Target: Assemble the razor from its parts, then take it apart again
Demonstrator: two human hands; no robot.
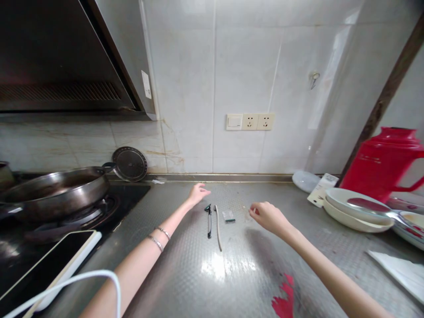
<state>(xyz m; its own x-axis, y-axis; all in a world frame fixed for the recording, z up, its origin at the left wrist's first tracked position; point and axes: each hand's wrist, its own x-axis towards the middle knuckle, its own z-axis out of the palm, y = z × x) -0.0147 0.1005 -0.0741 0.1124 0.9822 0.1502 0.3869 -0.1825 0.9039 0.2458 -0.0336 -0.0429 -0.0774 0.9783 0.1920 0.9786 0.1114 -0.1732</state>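
On the metal counter lie a dark green and black razor, a thin pale stick-like item and a small clear packet with a dark green strip. My left hand hovers up and to the left of the razor, its fingers apart and holding nothing. To the right of the packet, my right hand is raised over the counter with its fingers curled in; whether anything is inside them is hidden.
A steel pan sits on the stove at left, with a phone and white cable nearer. At right are stacked plates, a white card and a red jug. A red patch marks the front.
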